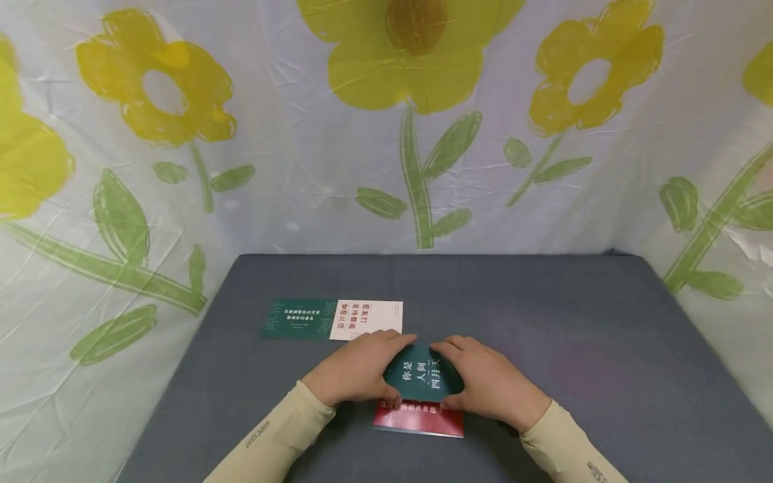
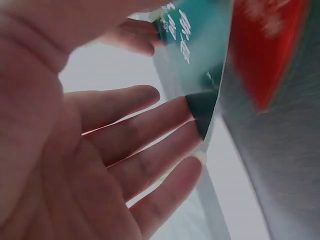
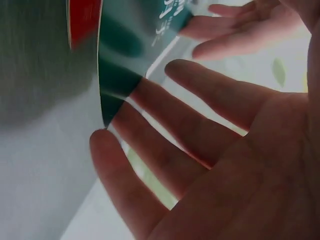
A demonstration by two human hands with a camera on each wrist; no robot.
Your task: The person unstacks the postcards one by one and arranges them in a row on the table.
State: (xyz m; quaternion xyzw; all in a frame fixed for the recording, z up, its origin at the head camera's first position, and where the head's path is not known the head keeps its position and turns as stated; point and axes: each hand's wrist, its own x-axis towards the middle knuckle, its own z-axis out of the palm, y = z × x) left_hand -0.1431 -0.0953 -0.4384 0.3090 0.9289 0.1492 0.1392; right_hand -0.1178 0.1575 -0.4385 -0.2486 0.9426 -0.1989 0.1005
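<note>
A dark green card (image 1: 421, 374) with white Chinese lettering is held between both hands. My left hand (image 1: 362, 367) holds its left side, thumb at the near corner and fingers at the far corner. My right hand (image 1: 492, 381) grips the right side in the same way. Below and nearer lies a red card (image 1: 418, 422) with white lettering, partly covered by the green one in the head view. In the left wrist view, the green card (image 2: 200, 55) stands apart from the red card (image 2: 267, 45). Fingertips meet the green card's edge (image 3: 117, 65) in the right wrist view.
Another green card (image 1: 300, 318) and a white card (image 1: 368, 316) with red lettering lie side by side at the left back of the grey table (image 1: 543, 308). A flower-printed curtain (image 1: 290, 168) hangs behind the table and along its sides.
</note>
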